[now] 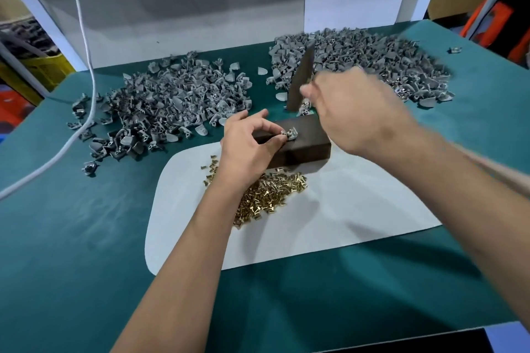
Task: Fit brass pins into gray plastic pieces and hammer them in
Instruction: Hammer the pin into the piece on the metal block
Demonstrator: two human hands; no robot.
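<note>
Head view: my left hand (252, 140) pinches a gray plastic piece (291, 134) on top of the dark block (304, 143), thumb and forefinger closed on it. My right hand (352, 112), blurred, is curled around a dark bar-shaped tool (301, 80) raised just behind the block. Brass pins (266, 195) lie heaped on a white sheet (344, 209) in front of the block. Gray pieces sit in one pile (172, 106) behind-left of the block and another pile (372, 57) behind-right, all on the green counter (71, 238).

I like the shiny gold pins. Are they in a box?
No, the pins lie loose in a heap on the white sheet, below the dark block.
</note>
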